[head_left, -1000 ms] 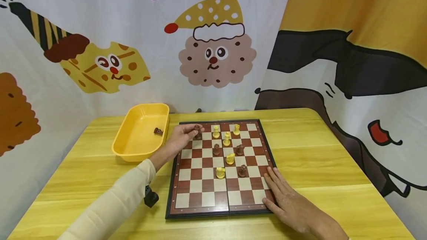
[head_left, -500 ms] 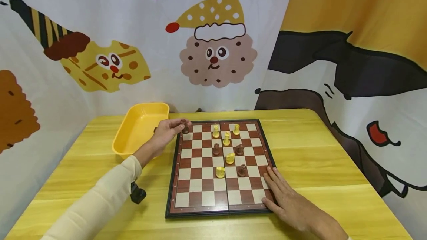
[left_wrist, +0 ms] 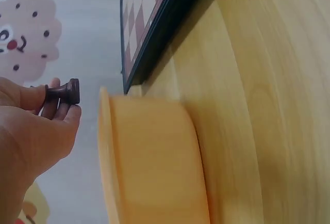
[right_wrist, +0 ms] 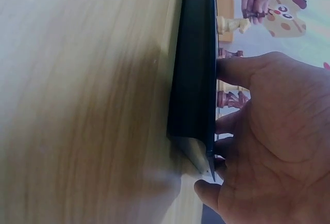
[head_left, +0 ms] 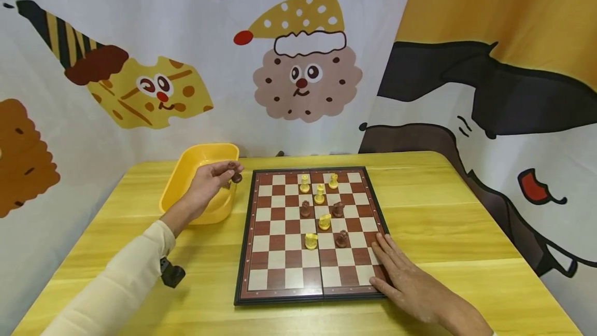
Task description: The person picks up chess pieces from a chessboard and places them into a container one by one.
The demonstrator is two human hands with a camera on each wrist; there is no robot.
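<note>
My left hand (head_left: 202, 188) pinches a dark brown chess piece (left_wrist: 67, 92) between thumb and fingers, its flat base pointing away. In the head view this piece is above the right rim of a yellow plastic bin (head_left: 220, 212). My right hand (head_left: 412, 284) rests with extended fingers on the right edge of the chessboard (head_left: 284, 259). Several pieces stand on the board. The yellow ones include a knight (head_left: 311, 241) and another knight (head_left: 324, 222); three brown pieces stand among them, one a brown knight (head_left: 338, 209). My left hand hides part of the bin's inside.
The wooden table (head_left: 448, 211) carries the board and bin side by side, a narrow gap between them. A patterned curtain (head_left: 186, 25) hangs behind the table's back edge. A black device (head_left: 171, 273) sits at my left wrist.
My left hand has lifted the brown chess piece off the board's back left corner and carried it left to the bin. The right hand stays on the board edge.
</note>
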